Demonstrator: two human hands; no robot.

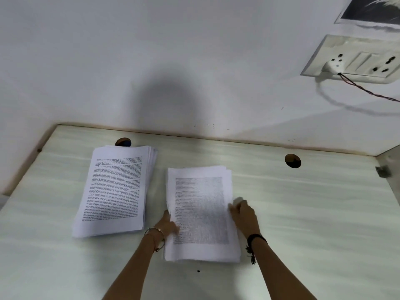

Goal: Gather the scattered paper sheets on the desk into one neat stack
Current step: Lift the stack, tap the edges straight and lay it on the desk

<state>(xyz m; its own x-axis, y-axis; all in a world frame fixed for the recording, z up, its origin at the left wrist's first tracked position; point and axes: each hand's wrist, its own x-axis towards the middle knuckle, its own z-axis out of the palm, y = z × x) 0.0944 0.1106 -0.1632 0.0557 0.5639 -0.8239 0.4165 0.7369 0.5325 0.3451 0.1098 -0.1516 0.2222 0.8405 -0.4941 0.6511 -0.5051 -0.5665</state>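
Two piles of printed paper sheets lie on the pale desk (303, 213). The left pile (114, 189) sits tilted, with its far edges fanned out, and nothing touches it. The right pile (201, 213) lies straight in front of me. My left hand (168, 224) presses against this pile's left edge, its thumb resting on the top sheet. My right hand (243, 213) holds the pile's right edge, fingers curled on the side of the sheets. The two piles lie apart, with a narrow strip of desk between them.
Two round cable holes (292, 160) (123, 142) are cut in the desk near the wall; the left pile partly covers one. A wall socket (355, 59) with a plug and a red wire is at the upper right. A small dark speck (198, 271) lies near the right pile.
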